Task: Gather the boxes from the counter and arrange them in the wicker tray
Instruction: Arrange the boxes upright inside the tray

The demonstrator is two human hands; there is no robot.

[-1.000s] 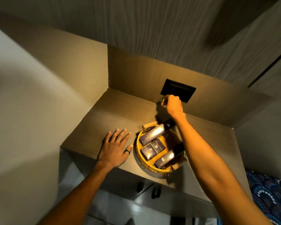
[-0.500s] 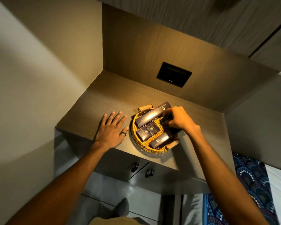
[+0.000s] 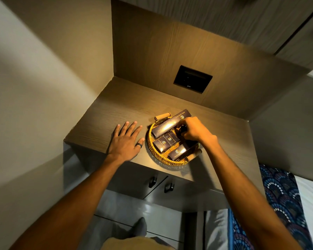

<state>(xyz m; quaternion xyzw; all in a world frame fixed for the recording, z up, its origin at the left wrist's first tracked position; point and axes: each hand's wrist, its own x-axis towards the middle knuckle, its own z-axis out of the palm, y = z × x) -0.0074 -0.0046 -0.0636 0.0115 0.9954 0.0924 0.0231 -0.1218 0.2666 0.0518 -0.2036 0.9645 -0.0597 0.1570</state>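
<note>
Wicker tray [image 3: 153, 152]: golden woven, round, with 2 pale roll-shaped handles, sitting on the counter near its front edge, under warm light.
Counter [image 3: 116, 109]: grey-brown wood grain, set into a corner niche; its bare surface extends left of and behind the tray.
Boxes: 4 dark boxes with gold logos lie flat inside the tray.
Long box [image 3: 170, 124]: lies across the far side of the tray, its far end reaching over the rim.
Small boxes: 2 side by side in the middle, one [image 3: 161, 143] to the left, the other [image 3: 170, 138] touching it on the right.
Near box [image 3: 178, 152]: lies along the near side of the tray, beside the near handle.
Right hand [image 3: 194, 131]: over the right half of the tray, knuckles up, fingers [image 3: 183, 135] curled closed around a small dark object that is mostly hidden; I cannot tell what it is.
Left hand [image 3: 126, 141]: flat on the counter just left of the tray, palm down, fingers spread, holding nothing; a dark ring sits on the thumb, whose tip is just beside the tray rim.
Wall panel [image 3: 192, 79]: black rectangle on the back wall above the counter.
Cabinet doors [image 3: 134, 179]: below the counter, with 2 dark handles.
Patterned fabric [image 3: 278, 199]: blue, at lower right.
</note>
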